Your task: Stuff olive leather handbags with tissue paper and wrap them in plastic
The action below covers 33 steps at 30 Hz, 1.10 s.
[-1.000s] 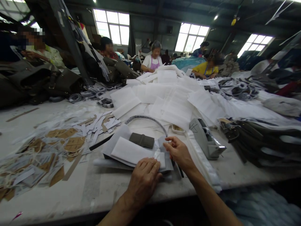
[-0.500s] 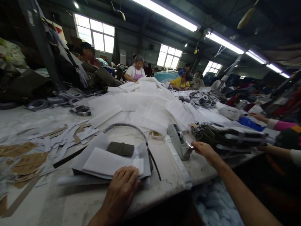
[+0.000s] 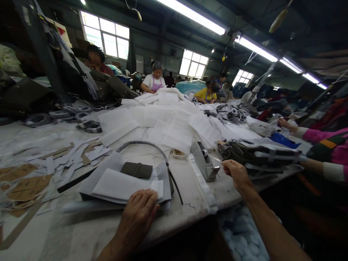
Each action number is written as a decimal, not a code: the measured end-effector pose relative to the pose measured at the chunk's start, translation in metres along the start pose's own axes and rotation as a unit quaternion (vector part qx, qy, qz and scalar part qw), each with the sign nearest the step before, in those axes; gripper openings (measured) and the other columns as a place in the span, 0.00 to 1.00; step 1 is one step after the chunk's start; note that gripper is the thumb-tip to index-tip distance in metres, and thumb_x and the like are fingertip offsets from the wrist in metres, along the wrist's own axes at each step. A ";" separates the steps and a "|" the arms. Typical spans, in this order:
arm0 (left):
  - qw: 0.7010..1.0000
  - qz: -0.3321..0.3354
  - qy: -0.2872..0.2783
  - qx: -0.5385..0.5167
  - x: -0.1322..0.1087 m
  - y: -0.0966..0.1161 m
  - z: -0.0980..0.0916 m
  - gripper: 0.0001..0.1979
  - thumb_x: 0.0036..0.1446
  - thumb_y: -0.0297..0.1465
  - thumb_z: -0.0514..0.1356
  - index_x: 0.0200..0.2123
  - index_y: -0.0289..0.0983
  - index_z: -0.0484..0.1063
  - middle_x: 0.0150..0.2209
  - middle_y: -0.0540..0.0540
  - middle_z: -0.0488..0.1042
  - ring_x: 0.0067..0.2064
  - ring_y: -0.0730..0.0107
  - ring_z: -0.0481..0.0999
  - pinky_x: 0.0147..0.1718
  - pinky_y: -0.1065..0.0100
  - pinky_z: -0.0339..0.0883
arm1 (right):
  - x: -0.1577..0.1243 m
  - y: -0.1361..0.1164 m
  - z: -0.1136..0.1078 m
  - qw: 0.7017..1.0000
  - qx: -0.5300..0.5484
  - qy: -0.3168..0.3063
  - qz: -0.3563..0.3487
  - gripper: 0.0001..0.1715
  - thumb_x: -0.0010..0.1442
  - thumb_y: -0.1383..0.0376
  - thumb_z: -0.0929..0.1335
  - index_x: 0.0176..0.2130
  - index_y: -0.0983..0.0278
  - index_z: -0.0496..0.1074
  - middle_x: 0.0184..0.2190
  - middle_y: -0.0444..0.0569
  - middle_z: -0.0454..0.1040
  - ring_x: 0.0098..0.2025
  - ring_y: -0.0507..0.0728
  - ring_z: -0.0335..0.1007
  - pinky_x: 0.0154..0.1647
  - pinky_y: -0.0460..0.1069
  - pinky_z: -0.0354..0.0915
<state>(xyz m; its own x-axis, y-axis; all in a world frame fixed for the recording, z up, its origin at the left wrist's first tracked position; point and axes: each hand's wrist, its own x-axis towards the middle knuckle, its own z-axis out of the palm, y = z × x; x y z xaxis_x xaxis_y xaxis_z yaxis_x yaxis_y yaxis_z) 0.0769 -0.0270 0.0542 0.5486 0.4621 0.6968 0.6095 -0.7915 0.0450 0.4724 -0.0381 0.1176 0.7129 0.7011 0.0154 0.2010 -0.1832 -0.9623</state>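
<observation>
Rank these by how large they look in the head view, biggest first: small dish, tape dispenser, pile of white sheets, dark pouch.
1. Pile of white sheets
2. Tape dispenser
3. Dark pouch
4. Small dish

A pale, scuffed table (image 3: 67, 232) carries everything, its near edge running up to the right. Near that edge lies 1 white-wrapped bundle (image 3: 116, 183) with a curved handle (image 3: 144, 143). To its right are a long strip of white plastic (image 3: 199, 183), 1 grey tape dispenser (image 3: 202, 163) just beside it, and a stack of dark bags (image 3: 261, 154). Behind, 1 small tray (image 3: 179, 154) sits before heaped white sheets (image 3: 152, 114). Brown cardboard tags (image 3: 29, 188), paper strips (image 3: 92, 149) and coiled straps (image 3: 40, 119) litter the left.
</observation>
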 end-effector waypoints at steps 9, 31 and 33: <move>1.000 -0.019 0.001 -0.012 -0.001 0.003 0.001 0.11 0.66 0.29 0.51 0.48 0.37 0.70 0.43 0.43 0.77 0.45 0.60 0.75 0.48 0.58 0.67 | -0.035 0.039 -0.011 0.997 -0.009 -0.030 0.064 0.18 0.34 0.54 0.74 0.20 0.64 0.69 0.18 0.44 0.66 0.20 0.51 0.59 0.21 0.48 0.60; 0.993 -0.087 0.000 -0.077 -0.002 0.014 0.006 0.11 0.65 0.28 0.53 0.48 0.32 0.71 0.44 0.41 0.76 0.49 0.58 0.74 0.52 0.56 0.66 | -0.100 -0.119 0.259 0.486 -0.548 -0.560 -0.387 0.19 0.35 0.68 0.80 0.12 0.61 0.68 0.10 0.38 0.59 0.17 0.50 0.58 0.24 0.46 0.52; 0.993 -0.089 0.004 -0.078 -0.003 0.014 0.007 0.11 0.65 0.28 0.53 0.48 0.32 0.71 0.45 0.41 0.76 0.49 0.58 0.74 0.53 0.57 0.65 | -0.097 -0.115 0.264 0.427 -0.532 -0.566 -0.462 0.19 0.40 0.64 0.81 0.16 0.62 0.70 0.15 0.42 0.66 0.22 0.53 0.66 0.28 0.47 0.55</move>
<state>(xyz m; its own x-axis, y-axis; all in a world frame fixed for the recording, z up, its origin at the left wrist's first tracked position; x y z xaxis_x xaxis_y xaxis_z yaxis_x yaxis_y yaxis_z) 0.0880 -0.0367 0.0483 0.4350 0.5983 0.6730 0.6006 -0.7496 0.2782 0.2028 0.0971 0.1555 -0.6623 0.5867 -0.4660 0.6666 0.7453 -0.0090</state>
